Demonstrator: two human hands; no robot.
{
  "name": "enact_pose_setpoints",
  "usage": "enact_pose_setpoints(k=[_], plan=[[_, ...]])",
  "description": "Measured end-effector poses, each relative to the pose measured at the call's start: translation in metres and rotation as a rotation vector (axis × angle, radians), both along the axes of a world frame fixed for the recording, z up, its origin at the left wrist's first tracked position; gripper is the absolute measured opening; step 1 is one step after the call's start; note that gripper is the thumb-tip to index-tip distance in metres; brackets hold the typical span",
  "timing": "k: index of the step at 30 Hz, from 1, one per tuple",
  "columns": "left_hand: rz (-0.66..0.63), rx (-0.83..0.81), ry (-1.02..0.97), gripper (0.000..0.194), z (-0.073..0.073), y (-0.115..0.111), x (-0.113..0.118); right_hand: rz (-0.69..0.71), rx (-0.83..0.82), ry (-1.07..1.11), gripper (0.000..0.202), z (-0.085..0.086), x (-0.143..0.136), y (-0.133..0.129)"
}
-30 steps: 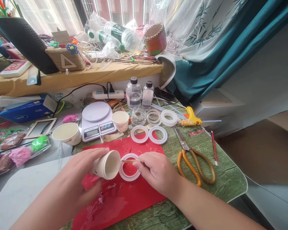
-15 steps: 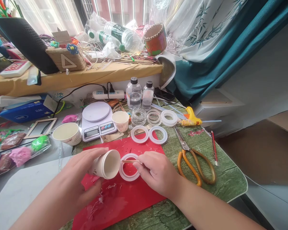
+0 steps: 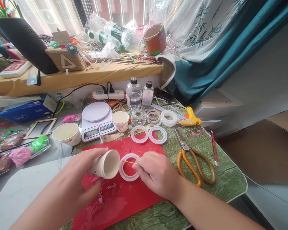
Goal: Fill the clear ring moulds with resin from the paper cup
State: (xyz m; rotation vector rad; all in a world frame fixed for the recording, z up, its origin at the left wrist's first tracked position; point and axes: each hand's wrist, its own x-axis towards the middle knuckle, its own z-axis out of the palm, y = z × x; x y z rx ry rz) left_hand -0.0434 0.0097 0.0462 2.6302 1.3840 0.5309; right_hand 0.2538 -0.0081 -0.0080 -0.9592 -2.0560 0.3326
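A white paper cup [image 3: 110, 164] is tilted with its mouth toward the right, held between the thumb and fingers of my left hand [image 3: 86, 172]. My right hand [image 3: 153, 171] pinches a thin wooden stick [image 3: 129, 162], whose tip lies over the left rim of a translucent ring mold [image 3: 130, 177]. That mold rests on a red sheet [image 3: 127, 203], just right of the cup's mouth. Two more ring molds [image 3: 139, 134] [image 3: 158, 134] lie side by side at the sheet's far edge.
Orange-handled scissors [image 3: 186, 148] and a red pencil [image 3: 214, 147] lie at the right. Behind the sheet are a white scale [image 3: 97, 119], a paper cup [image 3: 120, 121], clear bottles [image 3: 134, 94] and a yellow glue gun [image 3: 191, 117]. A wider cup [image 3: 67, 134] stands left.
The stick in my right hand has tilted slightly, its inner end now lower over the ring. My left hand and the cup look unmoved.
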Motion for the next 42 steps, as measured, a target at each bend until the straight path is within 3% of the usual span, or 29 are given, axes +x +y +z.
enact_pose_setpoints(k=[14, 21, 28, 35, 42], plan=[[0.032, -0.066, -0.047, 0.061, -0.0024, -0.0019, -0.0039, 0.022, 0.046, -0.067, 0.034, 0.0027, 0.0000, -0.0032], [-0.008, -0.084, 0.023, 0.065, -0.0036, 0.0003, -0.0074, 0.040, 0.027, -0.037, 0.032, 0.0037, 0.0006, -0.0028], [-0.014, -0.075, 0.013, 0.063, -0.0016, 0.0001, -0.0065, 0.087, -0.001, 0.101, 0.019, 0.0058, 0.0009, 0.0004], [-0.008, -0.039, -0.010, 0.057, 0.0019, -0.0011, 0.0000, 0.113, -0.141, 0.244, 0.015, -0.0009, 0.0024, 0.0035], [-0.012, -0.104, 0.000, 0.066, -0.0021, 0.0013, -0.0084, 0.111, -0.188, 0.299, 0.015, -0.0012, 0.0022, 0.0033]])
